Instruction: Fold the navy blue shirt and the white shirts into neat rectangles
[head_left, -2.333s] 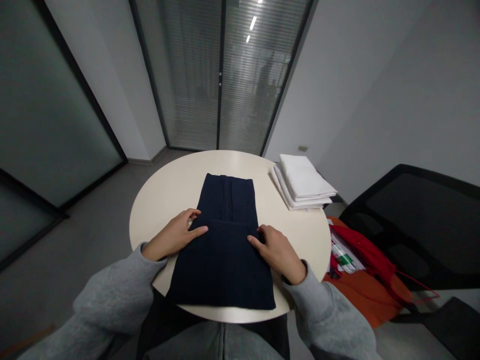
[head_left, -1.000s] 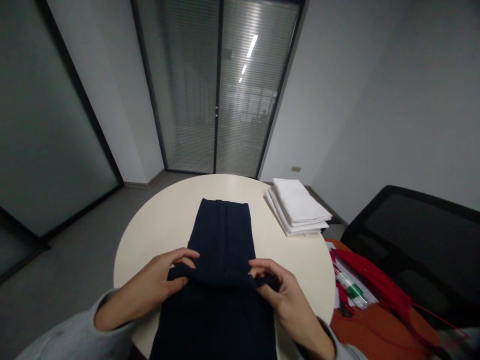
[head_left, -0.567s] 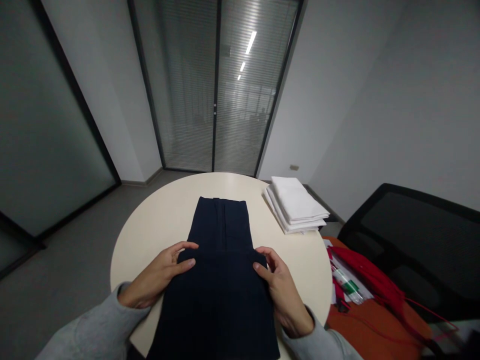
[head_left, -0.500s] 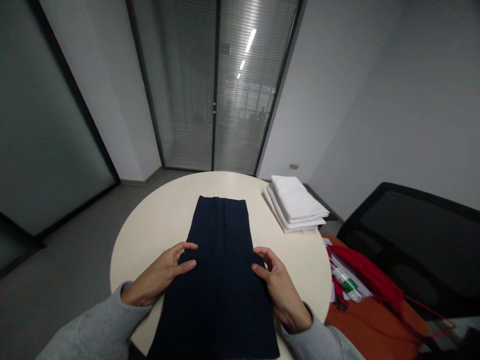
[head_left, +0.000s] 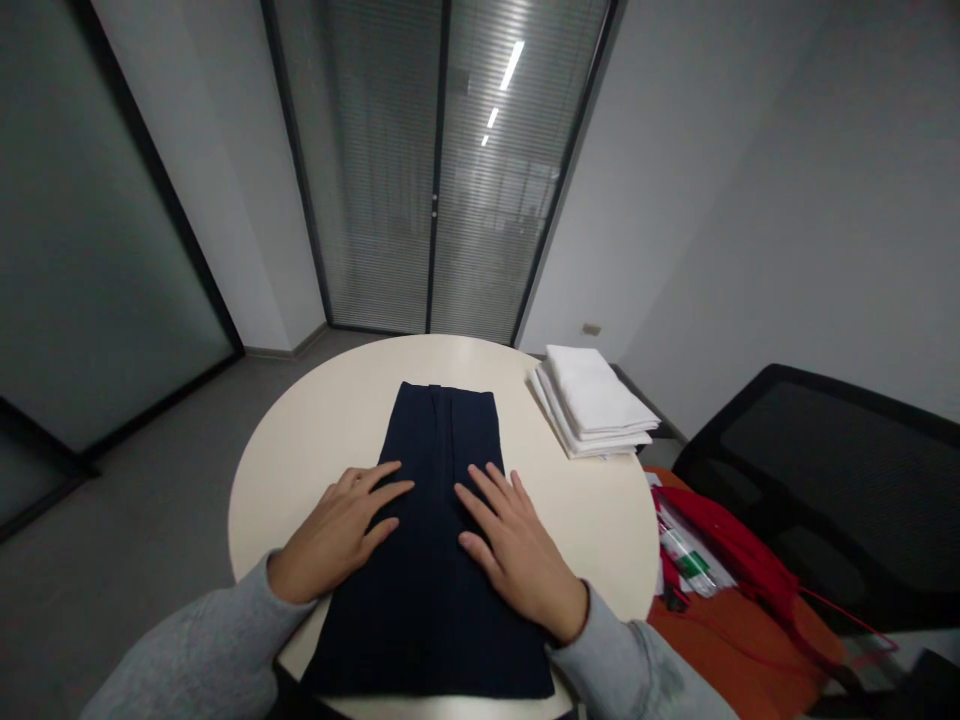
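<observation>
A dark navy skirt (head_left: 435,600) lies flat on the round table, its waistband at the far end and its wider hem towards me. Two pleat-like folds run down from the waistband near the middle. My left hand (head_left: 341,525) rests on the skirt's left edge, fingers spread and pointing inward. On the right half of the cloth, my right hand (head_left: 517,545) lies palm down with its fingers stretched out. Neither hand grips the fabric.
Folded white cloths (head_left: 592,400) are stacked at the right rear edge of the cream table (head_left: 300,440). To the right stands an orange-seated chair (head_left: 720,650) holding a red bag (head_left: 727,530) and a clear plastic packet (head_left: 686,560). Beyond are glass panels with blinds.
Both hands have gone from fingers curled at the skirt's side edges to lying flat on it. The right hand has moved inward, and the skirt's near hem now shows fully.
</observation>
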